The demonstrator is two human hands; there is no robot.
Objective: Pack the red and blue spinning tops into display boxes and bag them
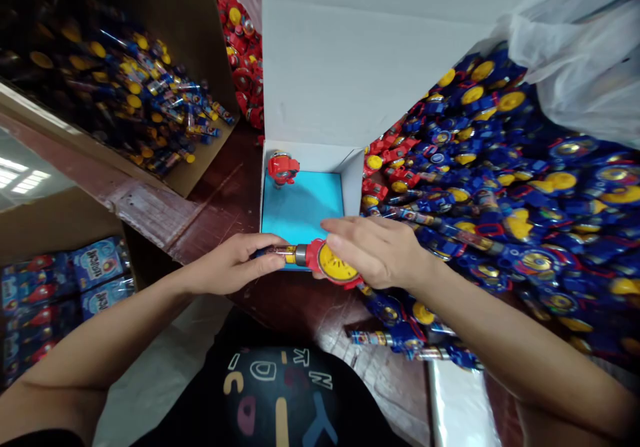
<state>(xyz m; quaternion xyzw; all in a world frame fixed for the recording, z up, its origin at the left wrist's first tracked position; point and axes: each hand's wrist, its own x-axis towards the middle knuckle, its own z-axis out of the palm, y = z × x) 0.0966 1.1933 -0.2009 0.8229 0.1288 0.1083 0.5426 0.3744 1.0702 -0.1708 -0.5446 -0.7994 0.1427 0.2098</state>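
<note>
Both my hands hold one toy between them, level across the near edge of a white box (353,180). My left hand (235,260) pinches its clear printed tube (283,252) at the left end. Around the red head with a round yellow disc (336,263), my right hand (380,250) is closed at the right. A grey collar joins tube and head. Inside the box, a red toy piece (283,168) stands in the far left corner on the bright blue bottom (305,200).
Blue and yellow toys (465,200) are heaped at right, red toys (245,67) behind. A cardboard carton (200,167) of printed tubes (160,87) stands at upper left. Another carton (60,207) at lower left contains packaged toys (97,267). The white box's lid (360,67) stands raised.
</note>
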